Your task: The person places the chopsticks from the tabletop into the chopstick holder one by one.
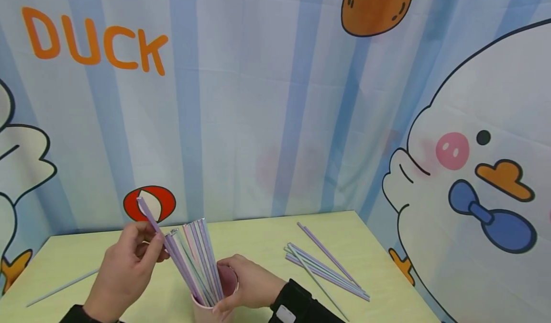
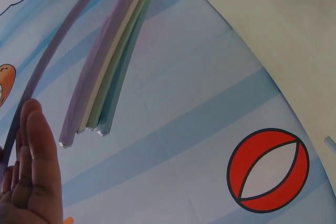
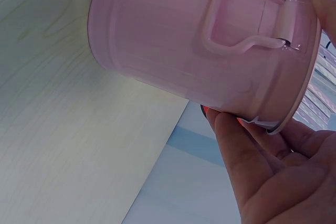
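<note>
My left hand (image 1: 122, 268) pinches a purple straw (image 1: 148, 213) between thumb and fingers; the straw leans left and its lower part runs down beside the bundle. In the left wrist view this purple straw (image 2: 55, 43) bends slightly above the fingers. A bundle of pastel straws (image 1: 202, 251), purple, green, pink and blue, stands tilted left in a pink metal pail (image 3: 157, 30). At the pail's rim, my right hand (image 1: 254, 281) grips it, thumb on the near side and fingers on the far side. The straws' lower ends are hidden inside the pail.
Several loose purple and pale green straws (image 1: 325, 275) lie on the pale wood table (image 1: 254, 232) to the right. One pale straw (image 1: 62, 287) lies at the left, partly behind my left hand. A printed duck curtain (image 1: 258, 98) hangs behind the table.
</note>
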A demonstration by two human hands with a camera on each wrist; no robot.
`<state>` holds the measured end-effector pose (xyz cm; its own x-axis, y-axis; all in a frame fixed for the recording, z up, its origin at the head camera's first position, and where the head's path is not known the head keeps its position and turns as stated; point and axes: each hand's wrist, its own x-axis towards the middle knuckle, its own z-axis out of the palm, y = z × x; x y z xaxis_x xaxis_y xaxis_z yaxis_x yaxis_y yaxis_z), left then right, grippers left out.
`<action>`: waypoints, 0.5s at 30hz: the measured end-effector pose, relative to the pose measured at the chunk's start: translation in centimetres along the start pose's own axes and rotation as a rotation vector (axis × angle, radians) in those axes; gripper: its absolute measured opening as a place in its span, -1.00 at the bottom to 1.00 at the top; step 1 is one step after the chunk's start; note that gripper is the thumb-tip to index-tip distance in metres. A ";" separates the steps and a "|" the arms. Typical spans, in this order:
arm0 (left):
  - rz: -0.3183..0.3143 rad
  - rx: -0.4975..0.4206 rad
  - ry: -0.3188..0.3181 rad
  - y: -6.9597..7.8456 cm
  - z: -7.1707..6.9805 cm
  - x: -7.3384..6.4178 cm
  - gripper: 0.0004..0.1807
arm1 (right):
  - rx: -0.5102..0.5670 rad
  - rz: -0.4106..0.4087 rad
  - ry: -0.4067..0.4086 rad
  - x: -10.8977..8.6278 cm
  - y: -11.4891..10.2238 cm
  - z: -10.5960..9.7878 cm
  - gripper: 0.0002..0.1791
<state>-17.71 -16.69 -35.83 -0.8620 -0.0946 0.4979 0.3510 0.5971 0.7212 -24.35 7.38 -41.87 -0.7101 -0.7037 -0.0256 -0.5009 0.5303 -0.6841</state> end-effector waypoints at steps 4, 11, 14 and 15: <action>-0.038 0.067 -0.041 -0.5 0.5 -0.2 -0.69 | -0.017 -0.027 0.007 0.0 0.1 0.0 -0.18; -0.101 0.164 -0.136 -1.7 1.5 -0.5 -0.60 | -0.023 -0.055 0.010 -0.1 0.3 0.0 -0.17; -0.130 0.172 -0.184 -2.2 2.0 -0.7 -0.56 | -0.019 -0.066 0.010 0.0 0.3 0.1 -0.19; -0.138 0.176 -0.194 -2.4 2.1 -0.8 -0.57 | -0.019 -0.068 0.010 0.0 0.3 0.1 -0.19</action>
<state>-18.64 -16.32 -38.94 -0.9570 -0.0413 0.2873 0.1710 0.7198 0.6728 -24.50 7.51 -42.13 -0.6789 -0.7337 0.0284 -0.5574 0.4898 -0.6704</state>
